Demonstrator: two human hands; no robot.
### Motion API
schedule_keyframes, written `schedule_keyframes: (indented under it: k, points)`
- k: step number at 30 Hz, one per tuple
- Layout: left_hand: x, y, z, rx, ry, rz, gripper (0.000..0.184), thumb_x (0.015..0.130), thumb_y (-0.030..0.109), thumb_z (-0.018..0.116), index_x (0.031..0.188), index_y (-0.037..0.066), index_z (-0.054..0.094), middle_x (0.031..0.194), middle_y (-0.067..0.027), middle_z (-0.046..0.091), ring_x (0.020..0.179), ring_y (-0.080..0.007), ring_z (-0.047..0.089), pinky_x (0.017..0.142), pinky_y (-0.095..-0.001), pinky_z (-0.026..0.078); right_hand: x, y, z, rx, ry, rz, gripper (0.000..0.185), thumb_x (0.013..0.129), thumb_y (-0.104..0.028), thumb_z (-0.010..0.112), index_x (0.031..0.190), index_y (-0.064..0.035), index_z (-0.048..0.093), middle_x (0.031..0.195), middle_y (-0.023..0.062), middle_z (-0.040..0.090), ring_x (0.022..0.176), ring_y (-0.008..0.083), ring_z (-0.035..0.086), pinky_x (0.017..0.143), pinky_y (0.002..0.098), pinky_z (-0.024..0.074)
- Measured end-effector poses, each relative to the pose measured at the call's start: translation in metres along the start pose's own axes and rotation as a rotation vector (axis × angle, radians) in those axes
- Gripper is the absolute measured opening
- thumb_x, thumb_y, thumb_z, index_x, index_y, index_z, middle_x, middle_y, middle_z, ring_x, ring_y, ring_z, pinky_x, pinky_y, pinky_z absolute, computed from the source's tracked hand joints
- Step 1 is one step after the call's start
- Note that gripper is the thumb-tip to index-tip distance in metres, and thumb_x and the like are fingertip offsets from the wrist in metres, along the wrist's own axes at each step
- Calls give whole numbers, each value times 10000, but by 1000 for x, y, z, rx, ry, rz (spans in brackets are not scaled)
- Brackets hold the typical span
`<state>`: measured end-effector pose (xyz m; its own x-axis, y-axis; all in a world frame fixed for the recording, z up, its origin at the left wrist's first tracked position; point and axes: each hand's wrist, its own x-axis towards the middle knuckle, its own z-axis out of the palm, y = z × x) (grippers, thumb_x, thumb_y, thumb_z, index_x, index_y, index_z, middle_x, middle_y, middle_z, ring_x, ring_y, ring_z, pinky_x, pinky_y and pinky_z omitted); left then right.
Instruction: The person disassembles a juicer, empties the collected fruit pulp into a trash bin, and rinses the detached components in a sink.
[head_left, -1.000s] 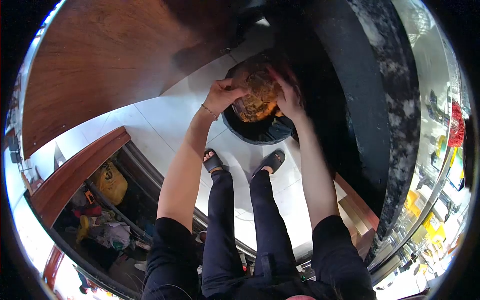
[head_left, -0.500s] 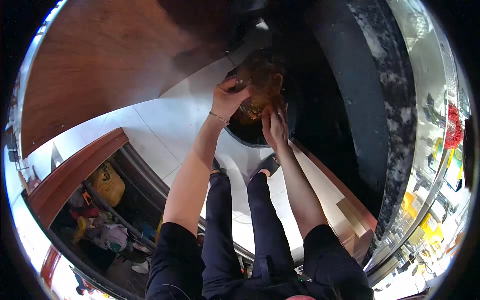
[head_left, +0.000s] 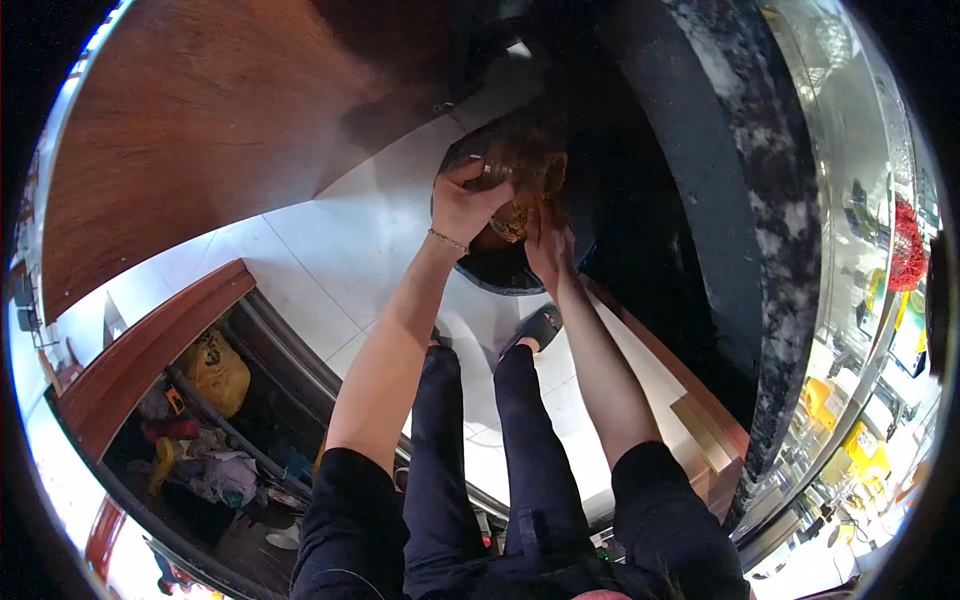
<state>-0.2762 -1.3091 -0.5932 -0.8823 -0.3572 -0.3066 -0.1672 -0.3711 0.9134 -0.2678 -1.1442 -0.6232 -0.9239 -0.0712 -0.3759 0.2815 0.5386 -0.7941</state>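
Observation:
In the head view, a see-through brownish container point(head_left: 515, 172) with yellow-brown bits is held low over a dark round bin point(head_left: 505, 288). My left hand point(head_left: 472, 208) grips it from the left, thumb across the near side and fingers curled behind. The container looks tilted, though its outline fades into the dark. My right hand point(head_left: 551, 248) is at its lower right side, fingers close together beside yellowish bits point(head_left: 513, 222). What those fingertips hold, if anything, is hidden. The bin stands on the pale floor before my feet.
A brown wooden panel point(head_left: 220, 120) rises at the left. Below it, an open drawer point(head_left: 150, 385) holds a yellow bag point(head_left: 218, 372) and mixed items. A dark stone counter edge point(head_left: 775, 220) runs along the right, beside a glass case with a red net-like thing point(head_left: 906, 245).
My left hand has shifted slightly right and down with the container. My right hand stays near its lower side, with small finger movement. The whole view has shifted slightly.

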Motion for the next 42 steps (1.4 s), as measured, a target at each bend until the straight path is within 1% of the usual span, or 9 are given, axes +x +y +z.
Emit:
schedule_keyframes:
  k: [11, 15, 21, 30, 31, 35, 36, 40, 42]
  points:
    - [-15, 7, 26, 320, 37, 99, 366, 586, 172, 757, 915, 33, 676, 974, -134, 583, 794, -202, 562, 682, -250, 465, -26, 4, 24, 107, 14, 98, 264, 842, -86, 526, 1102, -55, 564, 1001, 117, 622, 834, 221, 600, 685, 251, 438]
    - [-15, 14, 29, 485, 30, 167, 398, 583, 180, 768, 949, 54, 676, 1052, -145, 551, 848, -212, 558, 695, -262, 471, -24, -4, 16, 873, -214, 239, 250, 826, -45, 505, 1060, -55, 592, 903, 74, 638, 780, 188, 608, 668, 216, 435]
    - [6, -13, -6, 674, 155, 324, 337, 626, 151, 740, 934, 34, 672, 929, -130, 597, 753, -189, 573, 659, -240, 476, -23, -3, -6, 653, -136, 59, 257, 817, -39, 506, 1060, -48, 591, 957, 81, 624, 811, 206, 605, 695, 232, 443]
    - [3, 7, -27, -303, 188, -402, 148, 717, 22, 602, 856, -18, 629, 701, -82, 630, 570, -145, 559, 573, -201, 462, -24, -17, -3, 257, 15, -272, 269, 803, -28, 507, 1059, -35, 589, 1054, 93, 598, 866, 238, 598, 743, 262, 457]
    - [5, 8, -30, -304, 188, -401, 148, 717, 22, 602, 856, -18, 629, 701, -82, 630, 570, -145, 559, 573, -201, 462, -25, -20, -3, 210, 30, -309, 271, 801, -27, 508, 1059, -34, 588, 1065, 95, 596, 873, 241, 597, 749, 266, 459]
    - [18, 7, -37, -559, 298, -1029, 153, 716, -27, 566, 860, -17, 617, 766, -107, 644, 603, -141, 571, 576, -200, 463, -10, -35, 12, 20, 96, -451, 276, 794, -23, 508, 1059, -28, 587, 1108, 100, 584, 897, 256, 594, 770, 279, 465]
    - [17, 6, -36, -557, 298, -1026, 153, 716, -27, 566, 860, -17, 617, 766, -107, 644, 603, -141, 571, 576, -200, 463, -8, -40, 18, -24, 113, -488, 278, 793, -22, 509, 1059, -27, 587, 1119, 101, 581, 904, 259, 593, 775, 282, 467]
    - [-9, -5, -24, -530, 120, -415, 162, 711, -46, 557, 858, -18, 619, 777, -109, 645, 602, -147, 571, 580, -188, 456, -24, -47, 24, -204, 173, -627, 283, 786, -17, 509, 1059, -21, 586, 1163, 107, 570, 928, 273, 590, 797, 296, 473]
    - [-28, 14, -14, -535, 98, -385, 164, 711, -49, 555, 860, -19, 619, 779, -110, 645, 603, -149, 573, 585, -188, 458, -36, -38, 19, -182, 122, -618, 282, 775, -8, 524, 1050, -23, 586, 1151, 100, 573, 930, 274, 586, 798, 304, 472]
